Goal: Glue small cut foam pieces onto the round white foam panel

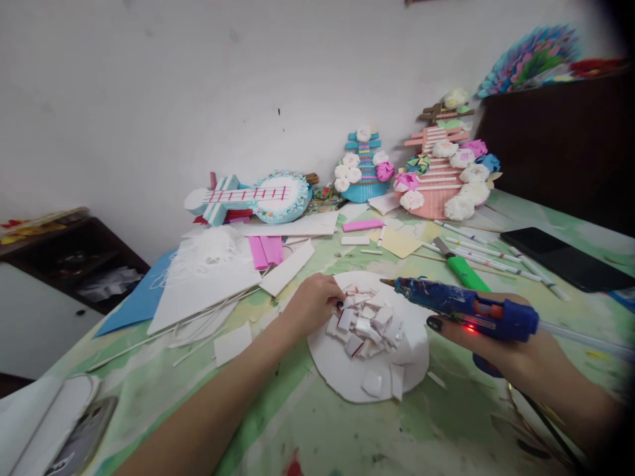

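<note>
My right hand [489, 344] is wrapped around a blue hot glue gun [461, 307] with a red light lit and a clear glue stick [585, 338] out of its back. Its nozzle points left, above the far side of a rounded white foam board piece [330, 360] on the table. A heap of small white cut foam pieces [367, 324] lies on that board. At the heap's left edge, my left hand [317, 301] has its fingers bent together and touching the pieces. What its fingertips pinch, if anything, is hidden.
Craft instruments decorated with paper flowers, one of them blue [366, 188], stand along the wall. A green utility knife [466, 271], white sticks [486, 254] and a black phone [565, 258] lie at the right. White sheets [193, 297] and pink paper [265, 251] cover the left side.
</note>
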The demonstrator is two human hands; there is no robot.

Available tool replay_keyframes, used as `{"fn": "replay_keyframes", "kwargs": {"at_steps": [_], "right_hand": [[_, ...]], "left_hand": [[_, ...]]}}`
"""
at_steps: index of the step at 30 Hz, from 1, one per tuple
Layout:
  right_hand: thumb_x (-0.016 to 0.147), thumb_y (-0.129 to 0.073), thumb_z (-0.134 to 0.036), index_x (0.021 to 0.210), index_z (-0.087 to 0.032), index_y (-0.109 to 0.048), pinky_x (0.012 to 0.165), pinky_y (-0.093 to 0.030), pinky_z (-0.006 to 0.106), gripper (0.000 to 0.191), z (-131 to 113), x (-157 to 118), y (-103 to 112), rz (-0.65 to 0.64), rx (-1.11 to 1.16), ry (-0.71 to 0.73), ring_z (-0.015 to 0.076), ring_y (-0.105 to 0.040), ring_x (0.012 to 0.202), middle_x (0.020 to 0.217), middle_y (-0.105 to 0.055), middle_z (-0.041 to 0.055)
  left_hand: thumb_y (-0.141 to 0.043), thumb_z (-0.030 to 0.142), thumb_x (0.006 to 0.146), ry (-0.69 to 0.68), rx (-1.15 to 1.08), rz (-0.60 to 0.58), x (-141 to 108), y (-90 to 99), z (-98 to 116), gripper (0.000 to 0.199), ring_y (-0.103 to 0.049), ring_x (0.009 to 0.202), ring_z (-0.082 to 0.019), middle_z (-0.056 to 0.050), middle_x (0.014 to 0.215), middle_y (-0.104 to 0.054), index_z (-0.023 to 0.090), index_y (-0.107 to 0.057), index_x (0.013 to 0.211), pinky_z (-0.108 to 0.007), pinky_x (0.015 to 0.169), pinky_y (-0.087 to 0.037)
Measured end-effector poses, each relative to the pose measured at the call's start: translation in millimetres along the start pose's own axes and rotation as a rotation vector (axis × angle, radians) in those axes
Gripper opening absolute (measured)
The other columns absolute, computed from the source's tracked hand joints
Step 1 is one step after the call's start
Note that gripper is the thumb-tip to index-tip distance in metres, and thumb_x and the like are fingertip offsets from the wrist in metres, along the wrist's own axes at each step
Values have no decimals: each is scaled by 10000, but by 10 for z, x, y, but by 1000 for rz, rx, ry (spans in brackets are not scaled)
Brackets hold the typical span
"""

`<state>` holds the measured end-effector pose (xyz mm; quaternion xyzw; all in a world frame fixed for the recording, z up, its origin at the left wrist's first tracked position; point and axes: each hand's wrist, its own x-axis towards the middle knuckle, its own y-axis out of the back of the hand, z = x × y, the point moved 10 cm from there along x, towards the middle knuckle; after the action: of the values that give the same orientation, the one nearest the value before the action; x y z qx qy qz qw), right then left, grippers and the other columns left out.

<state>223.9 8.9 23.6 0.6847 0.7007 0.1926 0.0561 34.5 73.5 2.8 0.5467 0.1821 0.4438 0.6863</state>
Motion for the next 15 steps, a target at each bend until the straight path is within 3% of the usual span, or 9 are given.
{"fn": "replay_keyframes", "kwargs": {"at_steps": [6, 9, 12, 15], "right_hand": [[599, -744, -349, 609, -197, -610, 284, -160, 189, 202, 26, -11, -40, -2, 24, -22, 64, -253, 335, 389, -311, -74], [615, -727, -371, 595, -191, -612, 283, -169, 192, 215, 44, -26, 12, 74, 3, -8, 70, -278, 342, 395, -339, -62], [611, -726, -384, 627, -187, -615, 285, -187, 195, 227, 106, -53, 142, 200, -25, -14, 68, -282, 349, 419, -390, -56], [640, -710, -392, 734, -165, -651, 294, -231, 196, 253, 153, -37, 125, 141, -89, -33, 71, -320, 353, 438, -431, -48]], "left_hand": [[-494, 18, 740, 17, 113, -9, -17, -23, 35, 291, -566, 828, -159, -28, 831, -686, 203, -715, 775, -269, 749, -447], [-510, 45, 758, -2, 205, -8, -17, 27, 95, 248, -563, 833, -179, -57, 783, -679, 186, -713, 782, -301, 768, -448], [-518, 74, 773, -43, 274, 24, -57, 148, 246, 212, -562, 836, -194, -76, 761, -670, 173, -705, 757, -323, 772, -442], [-512, 124, 798, -46, 247, -12, -145, 202, 455, 201, -572, 805, -178, -66, 772, -665, 187, -695, 746, -290, 726, -441]]}}
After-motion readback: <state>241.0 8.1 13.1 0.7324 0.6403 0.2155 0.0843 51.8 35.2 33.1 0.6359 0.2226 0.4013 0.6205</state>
